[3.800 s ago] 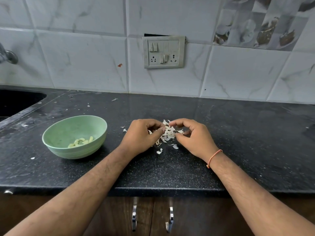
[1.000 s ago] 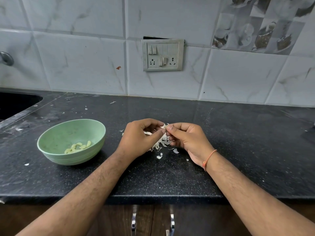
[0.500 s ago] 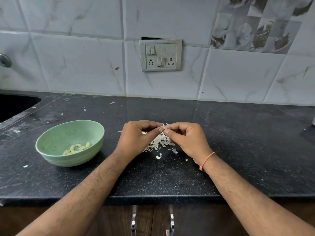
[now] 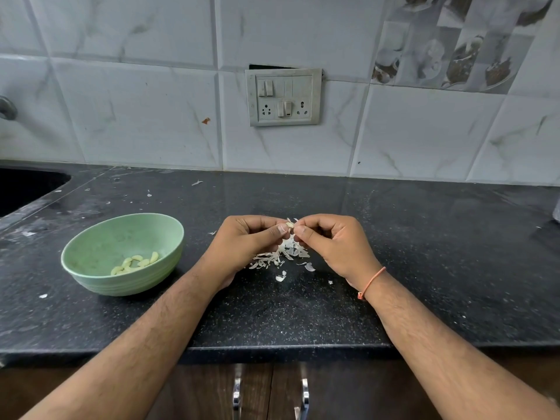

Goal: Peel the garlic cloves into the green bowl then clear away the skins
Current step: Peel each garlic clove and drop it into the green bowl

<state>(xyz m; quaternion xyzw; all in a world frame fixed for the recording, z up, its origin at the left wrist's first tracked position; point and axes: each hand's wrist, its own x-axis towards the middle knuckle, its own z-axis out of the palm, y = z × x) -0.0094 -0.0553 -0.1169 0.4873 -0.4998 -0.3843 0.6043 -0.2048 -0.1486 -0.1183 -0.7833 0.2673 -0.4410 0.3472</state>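
A green bowl (image 4: 100,247) stands on the black counter at the left, with several peeled garlic cloves (image 4: 135,263) in its bottom. To its right, my left hand (image 4: 242,241) and my right hand (image 4: 333,241) meet fingertip to fingertip just above the counter. Between their thumbs and fingers they pinch one small pale garlic clove (image 4: 290,224). Beneath and between the hands lies a heap of white garlic skins (image 4: 278,256), with a few loose flakes in front of it.
A dark sink (image 4: 21,189) is sunk into the counter at the far left. Stray skin flakes (image 4: 197,183) dot the counter toward the tiled wall, which carries a switch and socket plate (image 4: 283,97). The counter's front edge (image 4: 272,348) runs just below my forearms.
Both hands have risen slightly off the skin heap and drawn together, and the clove now shows between the fingertips. The bowl has not moved.
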